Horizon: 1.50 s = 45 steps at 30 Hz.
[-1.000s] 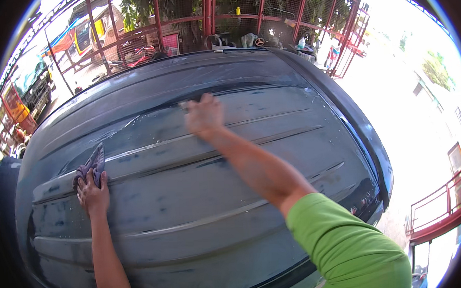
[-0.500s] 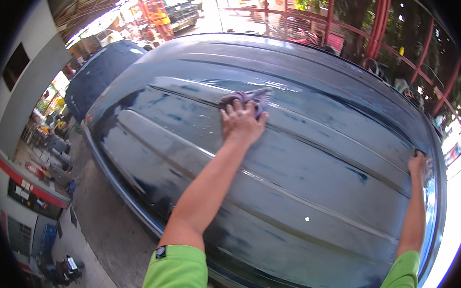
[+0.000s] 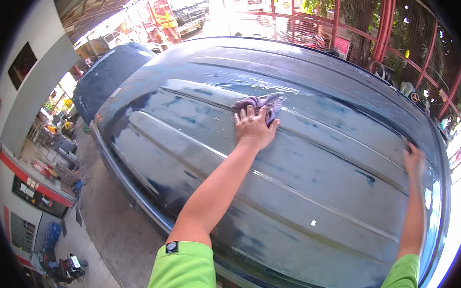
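Note:
My left hand (image 3: pixel 253 130) presses a bunched purple cloth (image 3: pixel 274 104) onto the wet, ridged roof (image 3: pixel 321 186) of a vehicle, fingers curled over it. The roof has a dull grey-green, patchy surface with dark smudges and water streaks above the cloth. Far to the right, near the roof's end, my right hand (image 3: pixel 413 156) is closed and blurred, gripping something small that I cannot make out.
A dark hood (image 3: pixel 104 72) is beyond the left end. A red mesh fence (image 3: pixel 333 8) lines the far side. A white wall (image 3: pixel 40 39), concrete ground (image 3: pixel 98 203) and a parked motorbike (image 3: pixel 70 269) are on the left.
Since a second ago my view has swung left, showing the building. My right hand has moved toward the roof's right end. Over the last half second it shifted slightly up; my left hand stays on the cloth.

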Each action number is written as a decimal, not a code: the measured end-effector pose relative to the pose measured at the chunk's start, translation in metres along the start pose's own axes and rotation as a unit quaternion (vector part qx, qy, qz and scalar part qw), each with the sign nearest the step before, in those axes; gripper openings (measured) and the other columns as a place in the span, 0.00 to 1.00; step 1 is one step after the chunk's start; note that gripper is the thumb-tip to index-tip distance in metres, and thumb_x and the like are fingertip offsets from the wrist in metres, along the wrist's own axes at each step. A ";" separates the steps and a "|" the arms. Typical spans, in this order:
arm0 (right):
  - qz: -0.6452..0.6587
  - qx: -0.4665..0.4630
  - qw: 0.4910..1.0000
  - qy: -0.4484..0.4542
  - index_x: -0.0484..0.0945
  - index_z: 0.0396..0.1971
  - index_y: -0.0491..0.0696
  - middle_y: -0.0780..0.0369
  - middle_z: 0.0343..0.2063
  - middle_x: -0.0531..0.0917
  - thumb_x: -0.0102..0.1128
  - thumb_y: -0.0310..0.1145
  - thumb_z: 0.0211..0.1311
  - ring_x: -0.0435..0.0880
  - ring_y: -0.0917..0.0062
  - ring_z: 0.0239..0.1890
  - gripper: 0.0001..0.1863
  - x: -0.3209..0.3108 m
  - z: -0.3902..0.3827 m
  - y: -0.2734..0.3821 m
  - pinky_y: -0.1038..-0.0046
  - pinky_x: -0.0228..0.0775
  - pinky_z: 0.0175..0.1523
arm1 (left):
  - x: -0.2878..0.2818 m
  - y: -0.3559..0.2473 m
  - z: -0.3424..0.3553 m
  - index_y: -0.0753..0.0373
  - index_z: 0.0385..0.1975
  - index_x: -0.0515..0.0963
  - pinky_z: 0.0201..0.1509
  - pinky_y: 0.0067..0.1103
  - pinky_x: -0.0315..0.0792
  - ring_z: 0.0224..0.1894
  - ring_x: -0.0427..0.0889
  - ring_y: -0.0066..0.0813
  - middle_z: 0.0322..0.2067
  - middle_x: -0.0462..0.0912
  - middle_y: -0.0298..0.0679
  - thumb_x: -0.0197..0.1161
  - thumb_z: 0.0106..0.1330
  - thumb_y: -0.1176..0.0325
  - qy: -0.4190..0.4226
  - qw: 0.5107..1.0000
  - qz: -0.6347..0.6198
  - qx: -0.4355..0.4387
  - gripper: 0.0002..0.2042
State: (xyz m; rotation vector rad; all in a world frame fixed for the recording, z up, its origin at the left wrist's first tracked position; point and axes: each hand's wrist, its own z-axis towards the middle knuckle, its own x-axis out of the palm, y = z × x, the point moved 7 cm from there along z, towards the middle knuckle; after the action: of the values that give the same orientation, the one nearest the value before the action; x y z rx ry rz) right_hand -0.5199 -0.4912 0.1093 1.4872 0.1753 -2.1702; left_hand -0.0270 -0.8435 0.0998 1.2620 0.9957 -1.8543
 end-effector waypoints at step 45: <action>-0.041 -0.088 0.965 0.242 0.94 0.41 0.54 0.57 0.42 0.94 0.66 0.45 0.64 0.94 0.65 0.49 0.15 -0.029 0.021 0.070 0.60 0.84 0.51 | 0.035 0.042 0.030 0.46 0.80 0.67 0.80 0.47 0.61 0.80 0.63 0.60 0.79 0.63 0.57 0.45 0.79 0.29 -0.041 0.984 0.169 -0.050 0.38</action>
State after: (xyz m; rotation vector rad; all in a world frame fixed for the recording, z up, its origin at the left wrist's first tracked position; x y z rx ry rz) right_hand -0.4965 -0.5503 0.1556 1.9033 0.5873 -1.7550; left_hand -0.0146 -0.8933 0.0650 1.1995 0.7667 -1.5626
